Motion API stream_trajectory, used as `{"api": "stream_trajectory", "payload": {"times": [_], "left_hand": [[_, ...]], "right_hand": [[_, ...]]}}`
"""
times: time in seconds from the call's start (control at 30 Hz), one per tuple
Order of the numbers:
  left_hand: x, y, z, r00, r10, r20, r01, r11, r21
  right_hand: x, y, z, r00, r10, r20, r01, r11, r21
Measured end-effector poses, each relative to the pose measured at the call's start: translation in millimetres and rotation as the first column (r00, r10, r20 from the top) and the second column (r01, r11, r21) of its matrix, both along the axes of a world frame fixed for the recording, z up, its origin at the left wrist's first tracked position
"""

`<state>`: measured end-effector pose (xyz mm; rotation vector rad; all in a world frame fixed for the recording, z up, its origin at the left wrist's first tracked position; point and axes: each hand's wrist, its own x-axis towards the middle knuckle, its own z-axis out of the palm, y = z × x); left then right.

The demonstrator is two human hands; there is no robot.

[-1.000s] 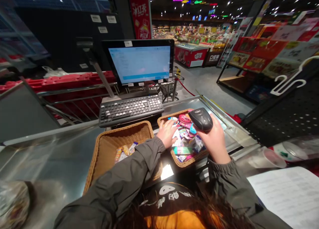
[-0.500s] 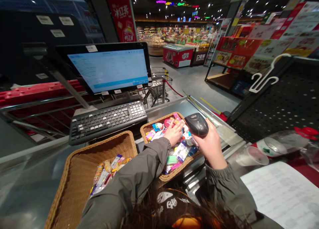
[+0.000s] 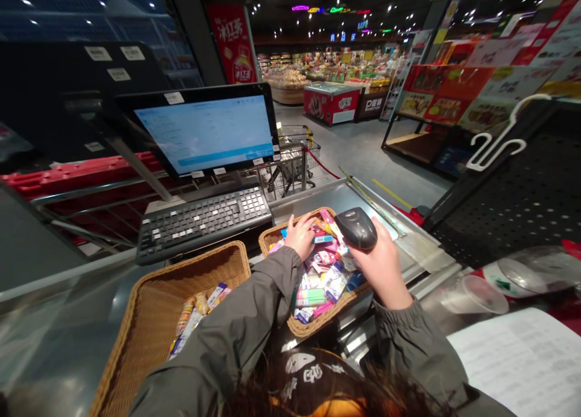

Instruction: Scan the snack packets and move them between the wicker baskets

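My right hand [image 3: 384, 264] is wrapped round a black handheld barcode scanner [image 3: 356, 228], its rounded head over the right edge of a small wicker basket [image 3: 313, 330]. Colourful packaged sweets [image 3: 333, 278] fill that basket in a loose heap. At its far left part rests my left hand [image 3: 299, 235], fingers spread among the packets; their tips are partly hidden. Left of it stands a larger wicker basket [image 3: 149, 302] holding several packets [image 3: 200, 311], partly covered by my left sleeve.
A monitor [image 3: 209, 129] and keyboard [image 3: 204, 220] stand beyond the baskets on the metal counter [image 3: 313, 202]. To the right are a clear plastic cup [image 3: 474, 296], a printed sheet [image 3: 521, 362] and a white hanger [image 3: 497, 141]. A shopping cart [image 3: 295, 157] stands behind the counter.
My left hand has shifted left across the sweets, and packets it covered now show. The scanner stays in my right hand over the basket edge. The view has shifted slightly.
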<state>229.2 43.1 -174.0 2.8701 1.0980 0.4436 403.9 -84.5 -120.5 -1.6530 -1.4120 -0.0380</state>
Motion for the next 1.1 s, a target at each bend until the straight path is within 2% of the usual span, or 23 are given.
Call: {"api": "stream_trajectory", "payload": {"times": [0.17,0.3,0.43,0.53,0.67,0.77,0.9,1.0,1.1], "left_hand": [[-36.8,5.5,23.0,0.991,0.044,0.127,-0.050,0.998,0.047],[-78.7,6.1,56.9,0.977,0.115,0.180,-0.142,0.979,0.148],[-122.7,-2.1,95.6,0.961,0.167,0.219,-0.227,0.932,0.284],[-153.7,-10.2,121.1,0.945,0.201,0.258,-0.286,0.892,0.350],[-188.3,-17.3,146.2,0.924,0.233,0.304,-0.347,0.844,0.410],[-208.1,-21.1,160.0,0.912,0.251,0.325,-0.382,0.806,0.452],[-227.4,-27.6,172.6,0.897,0.278,0.344,-0.416,0.792,0.447],[-238.2,-30.2,176.4,0.891,0.294,0.346,-0.433,0.779,0.453],[-247.1,-27.6,175.1,0.890,0.299,0.344,-0.440,0.760,0.478]], "right_hand": [[-6.8,0.4,3.5,1.000,0.024,0.011,-0.024,1.000,0.001],[-17.5,2.3,9.6,0.998,0.061,-0.001,-0.061,0.998,-0.027],[-33.3,11.1,18.5,0.994,0.106,-0.003,-0.106,0.994,0.000],[-50.0,21.2,29.8,0.991,0.131,0.028,-0.133,0.988,0.081],[-83.1,31.1,54.9,0.961,0.234,0.146,-0.254,0.957,0.140],[-113.0,32.2,76.3,0.941,0.268,0.205,-0.306,0.934,0.184],[-147.7,30.2,96.6,0.935,0.278,0.218,-0.322,0.925,0.203],[-166.5,31.0,101.9,0.925,0.298,0.234,-0.345,0.918,0.194],[-181.6,33.1,99.0,0.909,0.333,0.252,-0.382,0.907,0.177]]}}
